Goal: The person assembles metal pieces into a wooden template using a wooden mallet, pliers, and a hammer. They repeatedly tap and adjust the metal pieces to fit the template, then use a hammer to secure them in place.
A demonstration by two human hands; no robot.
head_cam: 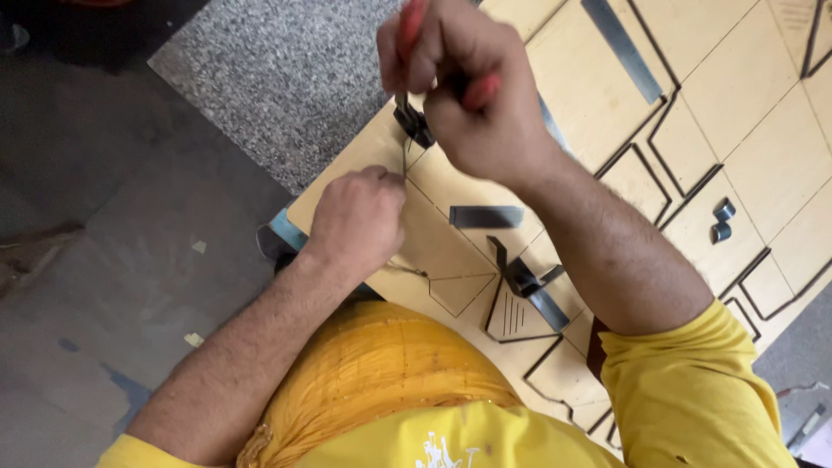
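pliers: (414,120) red handles, dark jaws on a thin metal strip (405,160) at the board's (572,78) near corner
right hand: (472,87) grip squeezed around pliers
left hand: (357,221) fist pinching strip's lower end
board: slotted plywood, loose metal pieces (485,217)

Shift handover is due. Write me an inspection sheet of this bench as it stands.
Surface: pale wooden board cut with dark slots, lying on a grey speckled top.
Job's things: red-handled pliers; thin metal strip standing in a slot.
Clutter: flat metal strips, bent strip pieces, two small curled pieces.
Grips: right hand closed on the pliers; left hand pinching at the thin strip.
Cables: nothing seen.
Surroundings: grey floor with paper scraps.
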